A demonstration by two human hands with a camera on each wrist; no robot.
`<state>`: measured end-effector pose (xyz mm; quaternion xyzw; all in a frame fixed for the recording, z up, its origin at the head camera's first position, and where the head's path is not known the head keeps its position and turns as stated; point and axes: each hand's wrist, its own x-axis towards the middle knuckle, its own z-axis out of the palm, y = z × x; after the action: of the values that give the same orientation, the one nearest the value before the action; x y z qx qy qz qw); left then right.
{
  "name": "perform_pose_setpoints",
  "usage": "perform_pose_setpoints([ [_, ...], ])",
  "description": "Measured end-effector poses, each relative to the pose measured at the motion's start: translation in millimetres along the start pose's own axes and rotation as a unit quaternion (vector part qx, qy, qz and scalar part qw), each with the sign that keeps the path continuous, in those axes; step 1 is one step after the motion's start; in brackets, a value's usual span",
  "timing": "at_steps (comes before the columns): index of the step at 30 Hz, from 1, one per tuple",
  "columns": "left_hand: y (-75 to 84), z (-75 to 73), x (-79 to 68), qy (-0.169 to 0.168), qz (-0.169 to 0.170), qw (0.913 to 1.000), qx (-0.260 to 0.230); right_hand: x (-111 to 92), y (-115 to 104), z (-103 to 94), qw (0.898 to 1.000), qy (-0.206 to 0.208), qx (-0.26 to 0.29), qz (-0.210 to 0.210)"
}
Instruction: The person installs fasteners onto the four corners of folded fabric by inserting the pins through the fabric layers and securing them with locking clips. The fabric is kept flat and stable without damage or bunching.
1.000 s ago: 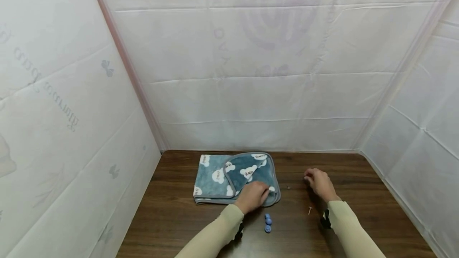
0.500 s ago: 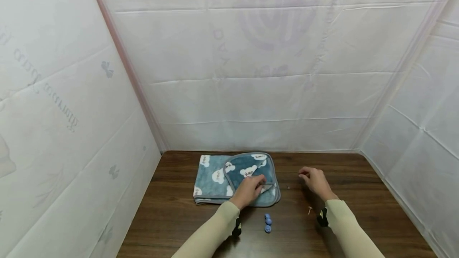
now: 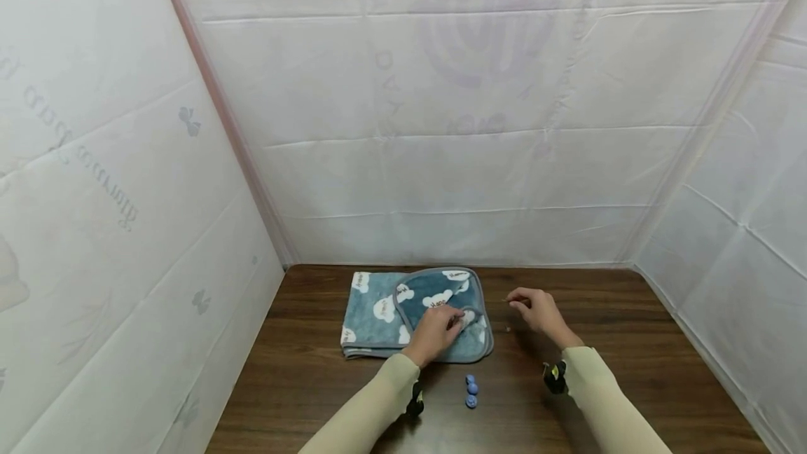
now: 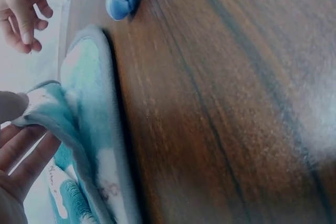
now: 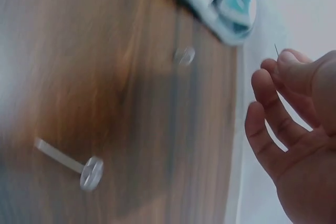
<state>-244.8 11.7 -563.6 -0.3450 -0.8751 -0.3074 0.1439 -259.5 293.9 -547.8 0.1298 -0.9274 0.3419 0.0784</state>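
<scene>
A folded teal blanket (image 3: 372, 328) with white cloud prints and grey binding lies on the table. My left hand (image 3: 435, 333) pinches its lifted corner, with the thumb above and fingers beneath the grey edge (image 4: 73, 145). My right hand (image 3: 536, 310), right of the blanket, pinches a thin pin (image 5: 276, 50) between thumb and index finger; its point sticks out toward the blanket, the rest hidden in the grip. Its other fingers are loosely bent. Below the blanket, three blue round buttons (image 3: 471, 389) sit in a short row.
A clear disc-headed pin-like piece (image 5: 68, 162) lies on the brown wooden table (image 3: 284, 398) beneath my right wrist, hidden in the head view. Another small clear piece (image 5: 185, 56) lies by the blanket's right edge. White sheet walls (image 3: 441, 181) enclose the table at back and sides.
My left hand has moved up and left, lifting the blanket's corner and folding it back. My right hand has moved left toward the blanket, and the pin's tip now shows.
</scene>
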Motion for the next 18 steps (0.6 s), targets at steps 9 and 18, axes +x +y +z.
perform_pose_setpoints([
  [9,1.8,-8.3,0.5,-0.018,-0.054,0.9962,-0.066,9,-31,5.4,0.993,-0.061,0.102,-0.012],
  [18,-2.1,-13.9,-0.7,-0.011,-0.09,0.9882,-0.124,15,-47,10.1,0.977,-0.112,0.176,-0.03],
])
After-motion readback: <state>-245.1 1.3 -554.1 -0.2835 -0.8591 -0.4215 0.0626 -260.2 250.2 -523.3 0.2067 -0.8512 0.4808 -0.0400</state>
